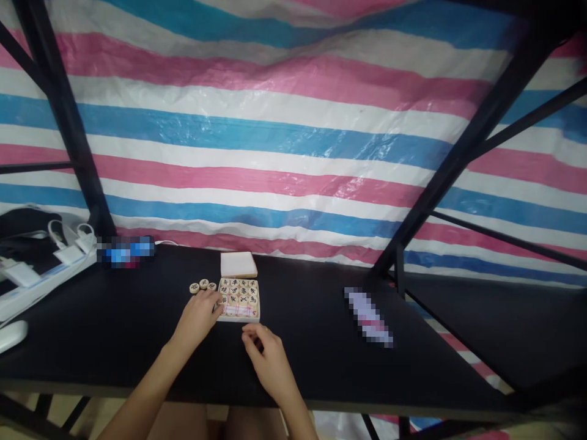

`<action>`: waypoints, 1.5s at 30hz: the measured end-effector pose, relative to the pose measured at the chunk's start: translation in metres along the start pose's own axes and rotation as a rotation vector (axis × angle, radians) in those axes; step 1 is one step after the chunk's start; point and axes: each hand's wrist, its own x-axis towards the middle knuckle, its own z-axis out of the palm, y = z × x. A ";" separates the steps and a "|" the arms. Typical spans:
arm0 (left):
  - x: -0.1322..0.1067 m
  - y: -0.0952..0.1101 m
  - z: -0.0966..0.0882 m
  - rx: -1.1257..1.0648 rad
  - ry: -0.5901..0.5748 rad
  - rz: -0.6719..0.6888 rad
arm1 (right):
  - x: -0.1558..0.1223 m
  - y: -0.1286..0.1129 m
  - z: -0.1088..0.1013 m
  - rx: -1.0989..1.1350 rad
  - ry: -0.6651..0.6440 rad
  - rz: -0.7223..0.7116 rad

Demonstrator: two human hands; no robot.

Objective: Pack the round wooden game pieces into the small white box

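Observation:
A shallow white box [252, 320] of xiangqi pieces [244, 292] lies on the black table, its round wooden discs set in rows with dark characters upward. A strip of paper with pink lines [237, 310] covers part of the front row. My left hand [198, 318] is at the box's left edge, palm down, thumb apart from the fingers; some fingertips are hidden. Just beyond it sit three loose xiangqi pieces [204, 284]. My right hand [266, 351] rests in front of the box, fingers curled and thumb near the index tip, with no object visible in it.
Behind the box is its pale lid [238, 265]. A power strip [55, 269] with white plugs and a white mouse-like object [13, 335] lie at left. A blurred-out blue item [128, 250] and a blurred pale item [368, 318] flank the table. Black frame posts [440, 165] stand before striped sheeting.

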 end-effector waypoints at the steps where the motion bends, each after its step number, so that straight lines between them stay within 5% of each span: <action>1: -0.001 0.000 0.001 -0.005 0.011 0.010 | 0.000 0.000 0.000 -0.003 0.002 -0.001; 11: -0.007 -0.024 -0.004 0.019 0.028 -0.068 | 0.000 0.000 0.000 -0.001 0.002 -0.004; 22: -0.031 -0.016 -0.014 0.069 -0.018 -0.098 | 0.000 0.000 0.000 -0.010 -0.012 0.016; 26: -0.052 -0.004 -0.008 -0.159 0.031 -0.092 | -0.001 -0.001 -0.001 -0.005 -0.032 0.026; 32: -0.053 0.030 0.002 -0.615 -0.020 0.114 | 0.000 -0.005 -0.002 0.066 -0.067 0.035; 36: -0.047 0.033 0.012 -0.700 -0.015 0.122 | 0.001 -0.007 -0.003 0.179 -0.077 0.054; 40: -0.046 0.028 0.018 -0.710 0.007 -0.012 | 0.003 -0.006 -0.004 0.233 -0.049 0.107; 45: -0.048 0.031 0.011 -0.776 -0.090 -0.015 | 0.004 -0.004 -0.004 0.228 -0.049 0.115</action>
